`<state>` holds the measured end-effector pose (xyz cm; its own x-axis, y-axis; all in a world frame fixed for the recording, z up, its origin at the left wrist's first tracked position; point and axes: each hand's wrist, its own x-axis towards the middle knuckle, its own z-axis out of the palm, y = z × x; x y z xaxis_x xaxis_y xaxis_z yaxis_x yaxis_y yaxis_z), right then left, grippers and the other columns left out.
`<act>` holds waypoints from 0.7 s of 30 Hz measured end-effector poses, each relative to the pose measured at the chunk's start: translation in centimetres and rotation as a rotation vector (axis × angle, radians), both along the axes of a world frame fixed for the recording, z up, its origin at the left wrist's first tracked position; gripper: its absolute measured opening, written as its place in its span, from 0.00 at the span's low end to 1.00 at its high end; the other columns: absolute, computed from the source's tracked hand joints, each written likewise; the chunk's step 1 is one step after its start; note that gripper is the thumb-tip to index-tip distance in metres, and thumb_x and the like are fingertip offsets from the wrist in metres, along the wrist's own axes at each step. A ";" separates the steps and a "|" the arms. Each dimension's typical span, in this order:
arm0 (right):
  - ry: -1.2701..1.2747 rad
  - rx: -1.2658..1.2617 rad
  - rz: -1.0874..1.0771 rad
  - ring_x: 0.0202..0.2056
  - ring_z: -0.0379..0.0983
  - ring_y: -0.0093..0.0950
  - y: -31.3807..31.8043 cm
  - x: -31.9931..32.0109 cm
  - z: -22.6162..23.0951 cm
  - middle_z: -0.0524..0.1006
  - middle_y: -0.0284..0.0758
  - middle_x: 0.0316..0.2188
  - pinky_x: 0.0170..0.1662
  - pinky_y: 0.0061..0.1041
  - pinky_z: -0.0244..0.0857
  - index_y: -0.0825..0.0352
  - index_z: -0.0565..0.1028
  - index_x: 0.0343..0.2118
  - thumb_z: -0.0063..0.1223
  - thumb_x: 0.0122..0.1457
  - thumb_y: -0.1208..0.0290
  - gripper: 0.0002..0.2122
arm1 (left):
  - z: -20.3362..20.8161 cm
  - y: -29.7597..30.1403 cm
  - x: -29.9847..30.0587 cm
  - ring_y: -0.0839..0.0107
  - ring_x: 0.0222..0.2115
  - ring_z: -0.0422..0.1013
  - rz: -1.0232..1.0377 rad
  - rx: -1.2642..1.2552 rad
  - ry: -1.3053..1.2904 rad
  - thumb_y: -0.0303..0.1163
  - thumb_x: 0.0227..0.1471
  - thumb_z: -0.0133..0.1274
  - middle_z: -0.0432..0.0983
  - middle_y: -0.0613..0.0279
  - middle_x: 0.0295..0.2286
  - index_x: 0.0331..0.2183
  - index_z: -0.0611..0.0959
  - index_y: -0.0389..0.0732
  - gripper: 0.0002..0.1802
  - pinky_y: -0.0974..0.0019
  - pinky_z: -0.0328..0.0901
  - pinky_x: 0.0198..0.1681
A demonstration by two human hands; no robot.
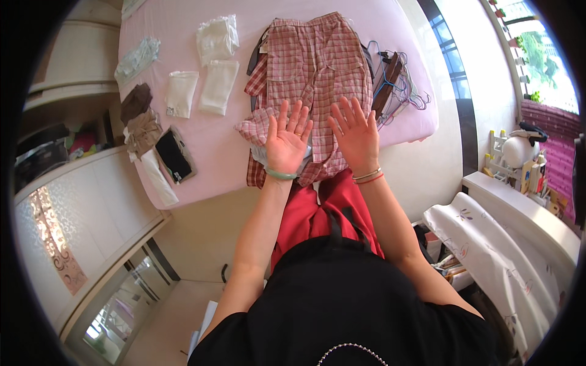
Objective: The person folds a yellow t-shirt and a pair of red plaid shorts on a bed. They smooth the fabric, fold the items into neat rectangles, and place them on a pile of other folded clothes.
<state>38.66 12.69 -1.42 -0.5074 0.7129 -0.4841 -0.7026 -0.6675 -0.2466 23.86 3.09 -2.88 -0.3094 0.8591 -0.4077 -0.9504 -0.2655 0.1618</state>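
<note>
Both palms face up, fingers stretched out, with nothing in either hand. My left hand [289, 138], with a ring and a green bangle, is held over the near part of a pair of red-and-white plaid pants [311, 55]. Beside it my right hand [356, 135], with bracelets at the wrist, hovers over the right leg of the same pants. The pants lie spread on the bed with more plaid cloth [256, 125] bunched at their left. Dark fabric shows from under them; what it belongs to is hidden.
On the pink bedsheet [177, 30], folded white items [218, 87] lie left of the pants, near brown clothing [141, 122] and a dark packaged item [174, 155]. Several hangers [397, 85] are piled at the right. A draped white cloth [482, 244] covers something at the lower right.
</note>
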 end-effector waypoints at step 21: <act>-0.291 0.041 -0.069 0.65 0.51 0.41 25.0 -3.8 -24.5 0.46 0.34 0.68 0.64 0.46 0.49 0.60 0.48 0.67 0.35 0.66 0.48 0.31 | -21.1 22.8 -1.5 0.63 0.59 0.58 -0.098 -0.167 -0.003 0.51 0.63 0.41 0.63 0.60 0.57 0.59 0.65 0.49 0.28 0.54 0.58 0.60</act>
